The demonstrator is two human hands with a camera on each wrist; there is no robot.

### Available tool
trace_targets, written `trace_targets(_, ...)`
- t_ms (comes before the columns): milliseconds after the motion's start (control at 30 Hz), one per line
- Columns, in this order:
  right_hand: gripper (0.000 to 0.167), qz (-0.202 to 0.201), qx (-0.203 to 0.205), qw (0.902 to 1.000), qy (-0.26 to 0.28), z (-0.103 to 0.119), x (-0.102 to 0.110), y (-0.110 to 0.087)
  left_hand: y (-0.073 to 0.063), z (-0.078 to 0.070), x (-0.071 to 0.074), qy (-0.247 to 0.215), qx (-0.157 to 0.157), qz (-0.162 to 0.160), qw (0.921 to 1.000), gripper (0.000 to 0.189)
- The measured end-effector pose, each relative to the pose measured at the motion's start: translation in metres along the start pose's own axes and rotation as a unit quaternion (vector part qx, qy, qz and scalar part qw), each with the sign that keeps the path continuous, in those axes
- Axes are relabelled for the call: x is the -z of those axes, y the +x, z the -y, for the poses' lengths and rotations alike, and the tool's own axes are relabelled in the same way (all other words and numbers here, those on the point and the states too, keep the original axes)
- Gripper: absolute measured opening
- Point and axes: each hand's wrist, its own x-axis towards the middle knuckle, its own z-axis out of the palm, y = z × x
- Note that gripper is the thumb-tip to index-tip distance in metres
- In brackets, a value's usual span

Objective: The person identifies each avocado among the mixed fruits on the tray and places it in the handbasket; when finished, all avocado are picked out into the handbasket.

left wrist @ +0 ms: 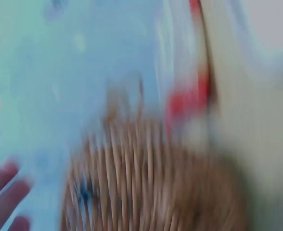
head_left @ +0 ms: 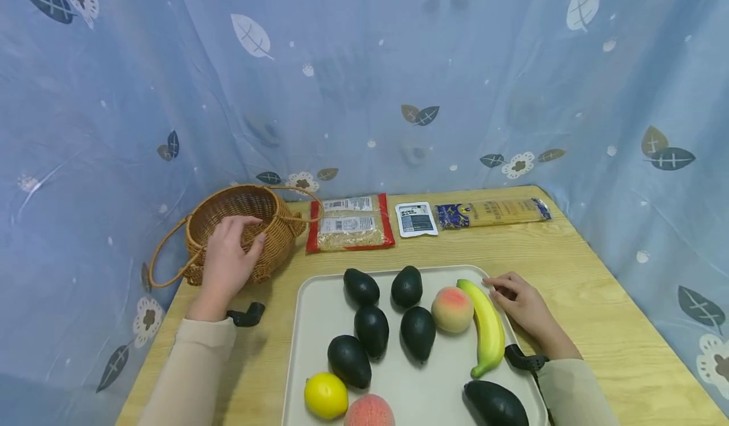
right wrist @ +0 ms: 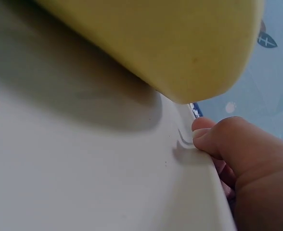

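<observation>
My left hand (head_left: 230, 258) is over the near side of a round wicker basket (head_left: 279, 242), thumb spread from the fingers and nothing held. The left wrist view is blurred, with fingers (left wrist: 6, 187) left of the woven basket (left wrist: 146, 178). At the right corner of a white tray (head_left: 319, 287), my right hand (head_left: 526, 309) pinches the rim, thumb on top and fingers outside. Beside it lies a banana (head_left: 488, 328). The tray also bears several dark avocados (head_left: 418, 334), a peach (head_left: 452, 309), a yellow lemon (head_left: 326, 395) and a pinkish-red round fruit (head_left: 370, 411), cut off below.
Behind the tray lie a red-edged bag of grain (head_left: 350, 223), a small white packet (head_left: 416, 218) and a long pack of noodles (head_left: 493, 213). A blue patterned curtain (head_left: 364, 97) closes off the back and sides. The basket's loop handles (head_left: 165, 255) stick out left and right.
</observation>
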Motion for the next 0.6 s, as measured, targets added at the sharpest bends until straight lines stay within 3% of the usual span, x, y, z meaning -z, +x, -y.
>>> trace_targets(67,0.026,0.001,0.001,1.0000,0.000,0.000,0.001,0.000,-0.014,-0.016,-0.008,-0.057,-0.058,0.061,0.9948,0.032)
trace_targets(100,0.026,0.000,0.002,1.0000,0.000,0.000,0.001,0.000,-0.021,-0.023,-0.013,-0.083,-0.083,0.101,0.9880,0.033)
trace_targets(200,0.026,0.000,0.009,1.0000,0.004,0.003,0.003,0.008,-0.037,-0.039,-0.027,-0.125,-0.137,0.214,0.9590,0.038)
trace_targets(267,0.026,0.000,0.008,1.0000,0.004,0.004,0.004,0.011,-0.047,-0.045,-0.037,-0.132,-0.156,0.271,0.9407,0.041)
trace_targets(433,0.027,0.008,-0.006,0.9999,0.006,0.004,0.005,0.007,-0.064,-0.055,-0.058,-0.141,-0.150,0.367,0.9074,0.044)
trace_targets(600,0.028,0.019,-0.022,0.9995,0.009,0.002,0.006,0.003,-0.073,-0.060,-0.066,-0.165,-0.121,0.414,0.8868,0.045)
